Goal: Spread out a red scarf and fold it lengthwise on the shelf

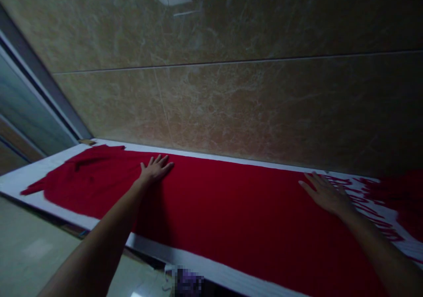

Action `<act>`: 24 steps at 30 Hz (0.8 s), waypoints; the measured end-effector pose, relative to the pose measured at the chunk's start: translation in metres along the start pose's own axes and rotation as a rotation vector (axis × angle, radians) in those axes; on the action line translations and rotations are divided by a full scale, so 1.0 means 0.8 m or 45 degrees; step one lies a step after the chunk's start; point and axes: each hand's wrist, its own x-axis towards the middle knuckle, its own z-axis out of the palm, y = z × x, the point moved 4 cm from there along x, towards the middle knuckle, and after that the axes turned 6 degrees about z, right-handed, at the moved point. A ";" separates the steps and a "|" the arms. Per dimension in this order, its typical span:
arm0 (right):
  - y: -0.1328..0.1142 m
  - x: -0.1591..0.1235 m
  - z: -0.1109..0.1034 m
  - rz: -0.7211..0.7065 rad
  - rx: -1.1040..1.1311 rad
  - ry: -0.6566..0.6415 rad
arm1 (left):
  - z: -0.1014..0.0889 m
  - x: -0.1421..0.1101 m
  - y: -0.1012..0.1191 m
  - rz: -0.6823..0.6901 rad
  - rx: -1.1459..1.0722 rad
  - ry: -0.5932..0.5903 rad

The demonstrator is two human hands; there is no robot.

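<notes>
A long red cloth [224, 200] lies spread over a white-covered table [191, 257]. My left hand [155, 168] rests on the cloth toward its far edge, fingers spread and holding nothing. Farther right, my right hand [325, 193] lies with open fingers at the far right edge of the cloth, where cut-looking red strips [373, 209] run across the white surface. The left end of the cloth is loosely wrinkled, with a narrow piece sticking out toward the table's front edge. Between my hands the cloth looks mostly flat.
A brown marbled tile wall [231, 103] stands right behind the table. More red fabric [399, 200] is bunched at the dim right end. A small brown object [87, 142] sits at the far left corner, near a metal-framed panel [39, 72]. Pale floor [29, 248] shows at lower left.
</notes>
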 end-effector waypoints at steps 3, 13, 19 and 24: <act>-0.004 0.005 0.004 -0.022 -0.003 -0.006 | -0.012 -0.012 0.011 -0.033 0.037 0.138; -0.005 -0.017 -0.014 -0.033 -0.040 0.085 | -0.048 -0.173 0.026 0.415 -0.843 0.613; -0.009 -0.027 -0.002 -0.035 0.028 0.140 | 0.161 -0.359 -0.024 0.248 -1.117 0.409; -0.014 -0.030 -0.003 0.045 0.040 0.123 | 0.311 -0.314 -0.011 -0.157 -1.119 -0.091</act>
